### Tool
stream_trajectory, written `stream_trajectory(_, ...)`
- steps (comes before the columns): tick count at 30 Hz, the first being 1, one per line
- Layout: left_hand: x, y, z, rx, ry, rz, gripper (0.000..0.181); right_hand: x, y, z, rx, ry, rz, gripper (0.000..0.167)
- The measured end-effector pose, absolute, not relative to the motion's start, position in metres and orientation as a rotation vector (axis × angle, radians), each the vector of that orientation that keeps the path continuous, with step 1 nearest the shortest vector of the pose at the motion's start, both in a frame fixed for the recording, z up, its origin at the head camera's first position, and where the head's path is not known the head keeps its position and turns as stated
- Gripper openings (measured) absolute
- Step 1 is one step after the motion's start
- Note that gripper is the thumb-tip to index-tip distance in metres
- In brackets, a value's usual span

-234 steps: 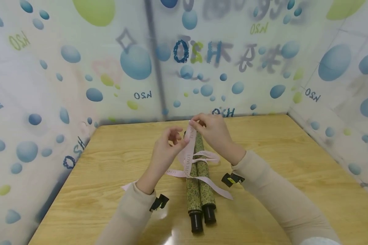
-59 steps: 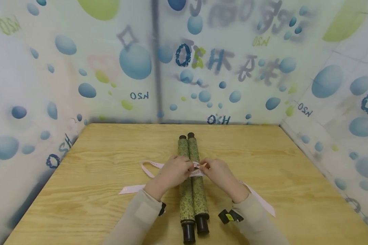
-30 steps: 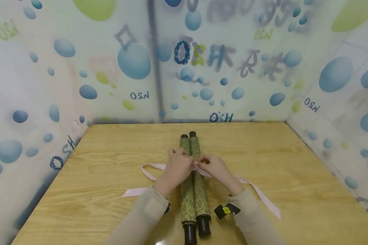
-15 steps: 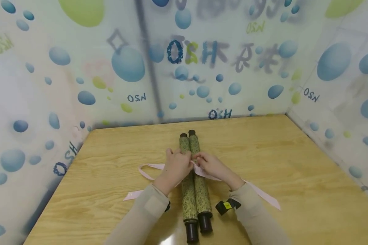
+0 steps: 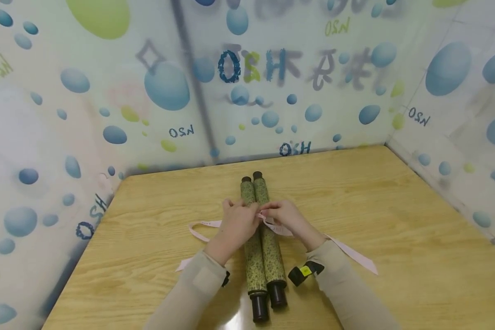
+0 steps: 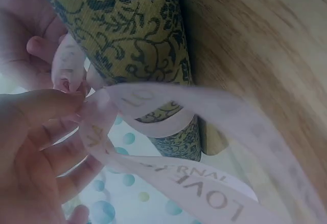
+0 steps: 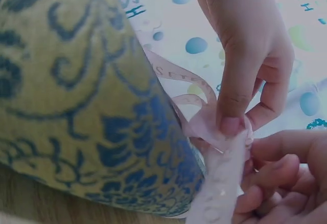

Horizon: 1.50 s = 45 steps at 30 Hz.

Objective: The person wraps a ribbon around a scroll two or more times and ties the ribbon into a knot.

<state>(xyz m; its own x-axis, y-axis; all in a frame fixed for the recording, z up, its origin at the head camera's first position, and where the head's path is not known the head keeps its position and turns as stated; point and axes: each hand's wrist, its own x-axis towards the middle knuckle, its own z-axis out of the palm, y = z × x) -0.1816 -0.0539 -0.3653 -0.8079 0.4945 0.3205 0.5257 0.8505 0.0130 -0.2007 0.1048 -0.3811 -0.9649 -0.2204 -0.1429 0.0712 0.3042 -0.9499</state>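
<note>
Two rolled scrolls, the left one (image 5: 255, 270) and the right one (image 5: 273, 256), lie side by side on the table, with dark floral patterned cloth and dark end knobs. A pale pink ribbon (image 5: 356, 256) with printed letters crosses them and is gathered into a knot or loop near their middle. My left hand (image 5: 236, 225) pinches the ribbon over the left scroll, thumb against it in the right wrist view. My right hand (image 5: 288, 219) pinches the ribbon's gathered part close beside it. In the left wrist view, ribbon lengths (image 6: 214, 191) trail from the left fingers. The knot is partly hidden by fingers.
The wooden table (image 5: 156, 206) reaches back to a patterned curtain (image 5: 247, 105) with blue bubbles. One ribbon loop (image 5: 198, 233) and a tail lie left of the scrolls. A black strap device (image 5: 305, 272) sits at the right wrist.
Earlier the hands lifted the ribbon high over the scrolls; now both are low at the gathered part. In the last second the right hand has drawn closer to the left. The view has tilted slightly.
</note>
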Motion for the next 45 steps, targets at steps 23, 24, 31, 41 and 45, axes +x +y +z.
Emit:
stream_trajectory(23,-0.181,-0.059,-0.374,-0.825,-2.722,-0.221,0.009,-0.196,0.109,-0.384,-0.142,2.348,-1.805,0.03)
stream_trajectory(24,-0.182,-0.059,-0.373,-0.823,-2.73,-0.21,0.01,-0.197,0.112,-0.383,-0.146,2.23,-1.879,0.034)
stream_trajectory(31,-0.182,-0.062,-0.371,-0.835,-2.783,-0.199,0.011,-0.2,0.135,-0.373,-0.282,1.958,-1.757,0.042)
stream_trajectory(41,-0.187,-0.068,-0.369,-0.894,-2.745,-0.235,0.009,-0.204,0.156,-0.366,-0.158,2.619,-1.174,0.027)
stream_trajectory(45,-0.191,-0.075,-0.367,-0.909,-2.803,-0.347,0.006,-0.208,0.169,-0.366,-0.169,2.521,-1.257,0.026)
